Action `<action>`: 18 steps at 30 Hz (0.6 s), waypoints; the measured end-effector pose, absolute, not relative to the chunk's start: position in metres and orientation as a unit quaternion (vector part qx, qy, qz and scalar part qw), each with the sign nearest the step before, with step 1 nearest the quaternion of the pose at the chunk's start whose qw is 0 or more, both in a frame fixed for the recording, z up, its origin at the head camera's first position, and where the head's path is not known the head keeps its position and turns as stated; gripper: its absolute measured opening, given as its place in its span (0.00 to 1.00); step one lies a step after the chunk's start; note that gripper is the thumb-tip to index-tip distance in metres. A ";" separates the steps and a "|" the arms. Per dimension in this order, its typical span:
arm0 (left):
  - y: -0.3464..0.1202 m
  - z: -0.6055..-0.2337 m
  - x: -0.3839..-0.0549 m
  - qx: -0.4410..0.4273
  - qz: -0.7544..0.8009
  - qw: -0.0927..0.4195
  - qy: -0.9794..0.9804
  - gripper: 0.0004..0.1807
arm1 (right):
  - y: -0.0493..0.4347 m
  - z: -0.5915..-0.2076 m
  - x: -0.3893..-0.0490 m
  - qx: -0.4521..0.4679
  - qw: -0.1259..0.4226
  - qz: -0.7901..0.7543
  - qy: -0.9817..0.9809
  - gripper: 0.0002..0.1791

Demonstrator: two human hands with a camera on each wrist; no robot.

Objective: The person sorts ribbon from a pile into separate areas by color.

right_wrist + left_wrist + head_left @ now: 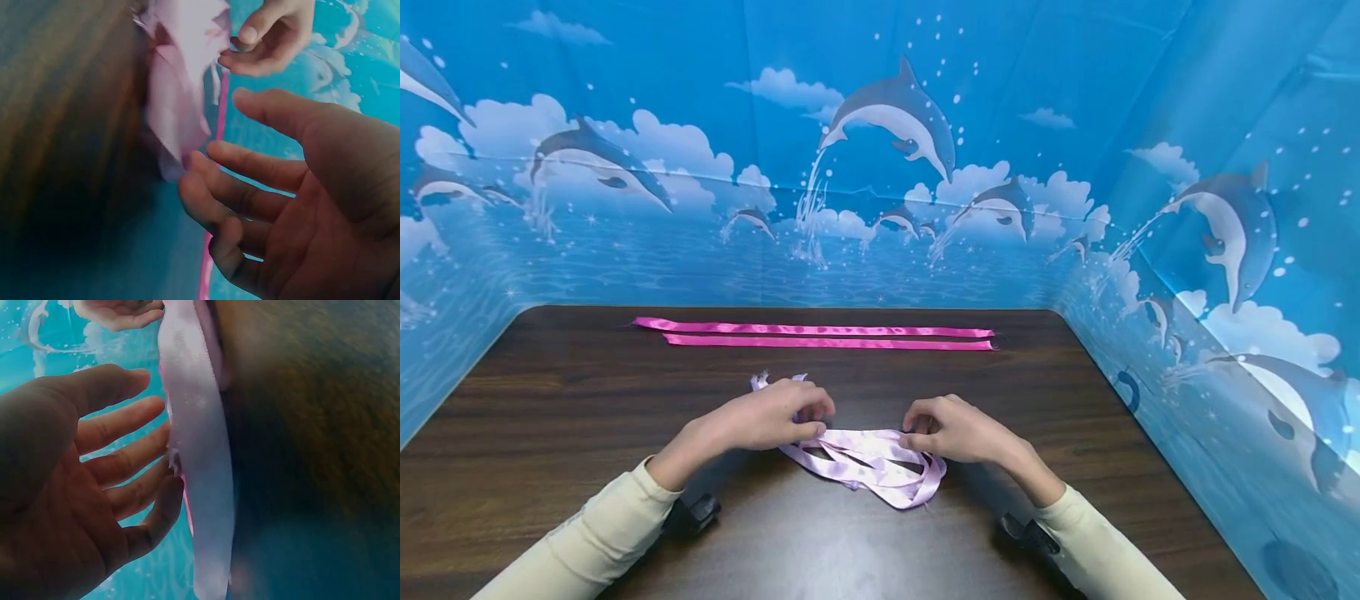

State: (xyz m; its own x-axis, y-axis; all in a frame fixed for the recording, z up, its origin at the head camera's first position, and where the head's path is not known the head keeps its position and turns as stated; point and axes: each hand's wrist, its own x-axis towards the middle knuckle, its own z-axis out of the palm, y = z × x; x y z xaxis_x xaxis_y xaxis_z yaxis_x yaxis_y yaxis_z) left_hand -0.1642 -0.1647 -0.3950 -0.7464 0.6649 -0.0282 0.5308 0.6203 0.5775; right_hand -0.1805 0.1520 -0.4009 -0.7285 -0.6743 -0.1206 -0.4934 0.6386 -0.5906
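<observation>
A pale lilac satin ribbon [891,477] lies in loose, overlapping loops on the table in front of me. My left hand [767,415] hovers at the bundle's left end, with thumb and fingers apart and nothing between them. Frayed ribbon ends [760,382] stick out beyond that hand. At the right end is my right hand [958,431], its fingers loosely bent and its thumb close over the loops. Both wrist views show the lilac ribbon [199,425] just past the fingertips, neither hand gripping it.
Two bright pink ribbons, one [820,328] behind the other [827,342], lie straight and side by side near the far edge of the dark wooden table [587,392]. A blue curtain printed with dolphins [895,117] surrounds the table at the back and sides.
</observation>
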 end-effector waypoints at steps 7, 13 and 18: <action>-0.164 -0.399 -0.161 0.337 0.276 0.154 0.887 0.14 | 0.147 -0.412 -0.179 -0.320 0.124 -0.238 0.909 0.05; -0.162 -0.397 -0.161 0.338 0.277 0.165 0.884 0.12 | 0.148 -0.412 -0.181 -0.320 0.132 -0.245 0.905 0.03; -0.162 -0.392 -0.158 0.327 0.272 0.176 0.888 0.12 | 0.150 -0.401 -0.181 -0.329 0.131 -0.282 0.892 0.03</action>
State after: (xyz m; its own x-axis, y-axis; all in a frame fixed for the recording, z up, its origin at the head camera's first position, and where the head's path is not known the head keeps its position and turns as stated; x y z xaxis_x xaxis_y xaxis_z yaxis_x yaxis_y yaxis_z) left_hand -0.1581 -0.1615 -0.3924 -0.7243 0.6764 -0.1335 0.4852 0.6376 0.5983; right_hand -0.1811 0.1501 -0.4006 -0.7495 -0.6603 -0.0472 -0.5129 0.6243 -0.5892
